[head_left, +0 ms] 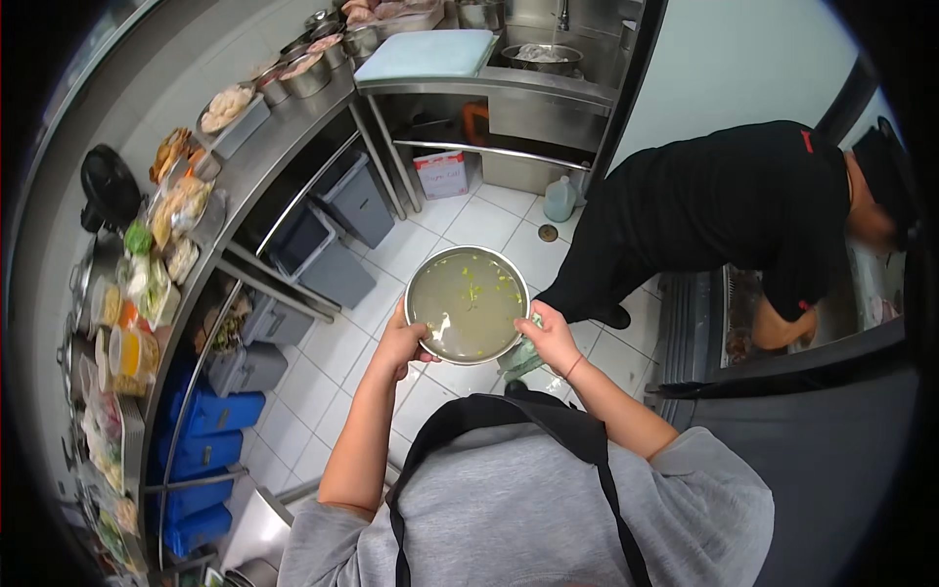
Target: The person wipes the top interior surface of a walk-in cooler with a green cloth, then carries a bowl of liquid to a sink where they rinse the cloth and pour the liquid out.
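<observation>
A round metal bowl (469, 304) of cloudy liquid, with green leafy bits floating in it, is held out level over the tiled floor. My left hand (403, 340) grips its lower left rim, the thumb over the edge. On the right rim is my right hand (546, 336), its thumb also over the edge. A pale green cloth (522, 359) hangs beneath the right hand; whether that hand holds it too, I cannot tell.
A person in black (704, 198) bends into an open refrigeration unit (873, 282) at the right. Along the left runs a steel counter (253, 176) with food containers, bins beneath. At the back are a sink (594, 44), a pale blue cutting board (429, 55) and a plastic jug (560, 199) on the floor.
</observation>
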Tool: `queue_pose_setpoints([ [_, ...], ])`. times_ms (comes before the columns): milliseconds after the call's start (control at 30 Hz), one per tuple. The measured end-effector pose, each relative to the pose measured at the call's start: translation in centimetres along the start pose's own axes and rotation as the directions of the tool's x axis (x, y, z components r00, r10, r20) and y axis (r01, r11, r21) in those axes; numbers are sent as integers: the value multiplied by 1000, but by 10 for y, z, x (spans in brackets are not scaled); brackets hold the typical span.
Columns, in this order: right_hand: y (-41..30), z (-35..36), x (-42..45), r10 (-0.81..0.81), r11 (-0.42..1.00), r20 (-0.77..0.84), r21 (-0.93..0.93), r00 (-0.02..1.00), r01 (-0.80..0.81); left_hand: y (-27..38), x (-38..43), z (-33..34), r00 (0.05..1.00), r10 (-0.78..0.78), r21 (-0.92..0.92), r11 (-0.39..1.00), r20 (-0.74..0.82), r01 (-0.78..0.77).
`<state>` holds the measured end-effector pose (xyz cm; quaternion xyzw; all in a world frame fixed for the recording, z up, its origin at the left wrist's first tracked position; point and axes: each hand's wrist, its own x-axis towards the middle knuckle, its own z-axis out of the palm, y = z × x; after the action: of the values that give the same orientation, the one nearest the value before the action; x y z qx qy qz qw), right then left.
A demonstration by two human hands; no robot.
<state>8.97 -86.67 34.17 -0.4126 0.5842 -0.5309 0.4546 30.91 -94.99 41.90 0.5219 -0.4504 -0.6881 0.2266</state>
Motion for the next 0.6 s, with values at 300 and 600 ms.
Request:
queue_pose_setpoints([
  [300,-50,0,179,-27,1000,-46,11,999,28,111,154,-30,996,72,63,995,46,-75],
  [600,-105,13,325,-69,996,-152,52,986,78,237,276,-61,979,99,63,992,176,-111],
])
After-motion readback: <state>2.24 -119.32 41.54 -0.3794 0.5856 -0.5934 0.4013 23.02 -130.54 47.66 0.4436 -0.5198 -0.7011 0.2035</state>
